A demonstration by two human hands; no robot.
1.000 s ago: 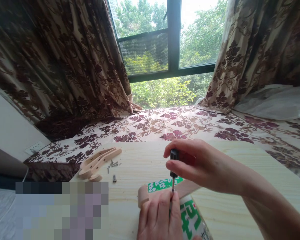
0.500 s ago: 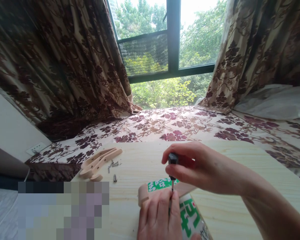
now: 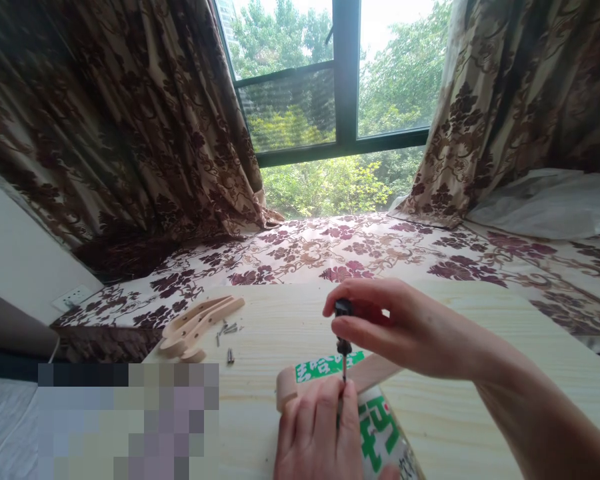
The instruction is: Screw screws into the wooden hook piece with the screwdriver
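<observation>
My right hand (image 3: 397, 327) grips a screwdriver (image 3: 344, 345) by its black handle, between thumb and fingers. The shaft points straight down, its tip at the fingertips of my left hand (image 3: 320, 427). That left hand lies closed over a pale curved wooden piece (image 3: 286, 388), pressing it down; thumb and index finger flank the screwdriver tip. Whether a screw is under the tip is hidden. Beneath the wooden piece is a white package with green lettering (image 3: 380, 427), partly covered by my left hand.
Curved wooden parts with holes (image 3: 200, 327) lie at the table's left edge. Several loose screws (image 3: 231, 357) are beside them on the pale wooden table (image 3: 480, 413). Behind stands a ledge with floral cloth (image 3: 350, 247), below a window. A clear plastic bag (image 3: 555, 203) rests at the right.
My right hand and the screwdriver handle shift slightly, the fingers turning on the handle. My left hand and the wooden piece stay in place.
</observation>
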